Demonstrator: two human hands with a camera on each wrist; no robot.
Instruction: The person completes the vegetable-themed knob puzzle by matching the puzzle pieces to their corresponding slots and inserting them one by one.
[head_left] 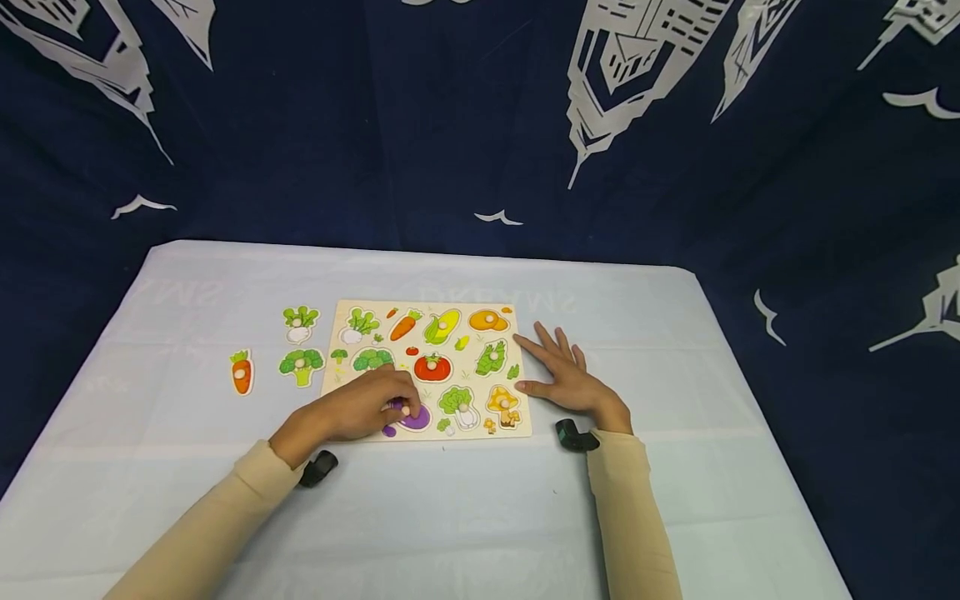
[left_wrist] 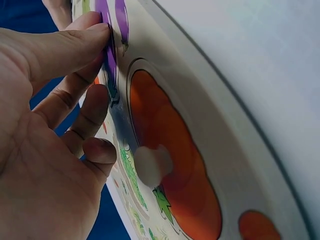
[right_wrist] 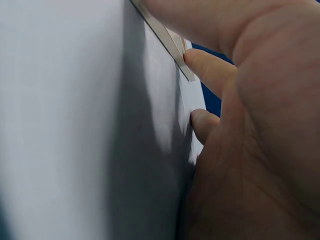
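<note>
A wooden vegetable puzzle board (head_left: 471, 315) lies on the table, with painted pieces sitting in it. My left hand (head_left: 367, 406) is over its near left part, thumb and forefinger pinching the knob of the purple eggplant piece (head_left: 417, 419). In the left wrist view, the eggplant (left_wrist: 111, 60) is partly covered by those fingers, and an orange piece (left_wrist: 170, 145) with a pale round knob shows beneath the hand. My right hand (head_left: 568, 379) is spread out, its thumb and a fingertip touching the board's right edge.
Left of the board, a carrot piece (head_left: 242, 373), a broccoli piece (head_left: 302, 365) and a white radish piece (head_left: 300, 325) lie loose on the white tablecloth (head_left: 480, 517). A dark blue patterned curtain (head_left: 450, 125) hangs behind the table's far edge.
</note>
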